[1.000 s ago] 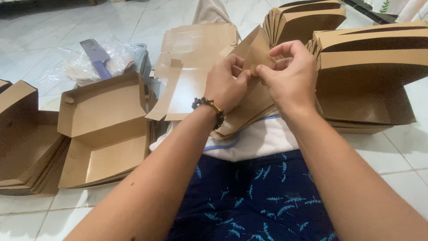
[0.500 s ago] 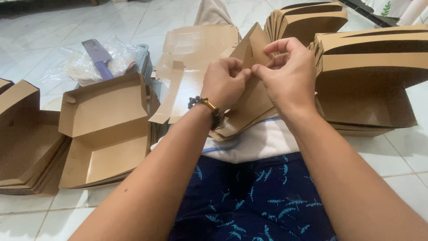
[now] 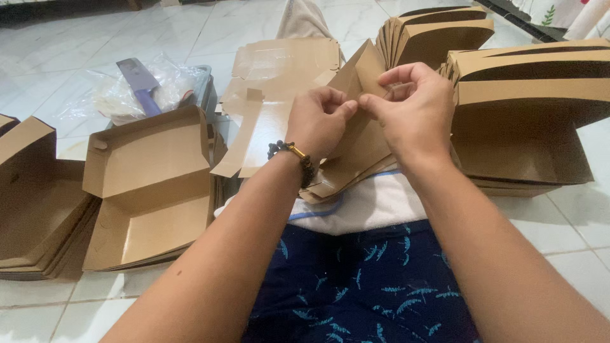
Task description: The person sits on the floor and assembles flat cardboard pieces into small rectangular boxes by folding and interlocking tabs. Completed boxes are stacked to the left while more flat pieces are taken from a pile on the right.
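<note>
Cardboard flap pinched between both hands' fingers — left hand, right hand — upright over the lap

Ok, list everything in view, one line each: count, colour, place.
Flat box blank: one, brown card, on the lap, pinched by both hands.
Unfolded blanks: a few, brown, on the floor ahead.
Open folded box: one on a nested stack, brown, left of the lap.
Nested box stack: one, brown, far left.
Box stacks: two, brown, right and upper right.
Cleaver: one, purple handle, upper left on a clear plastic bag.
Tiled floor: white.
Bead bracelet: one, dark, left wrist.
Left hand: grip closed on the blank's flap.
Right hand: grip closed on the same flap.
</note>
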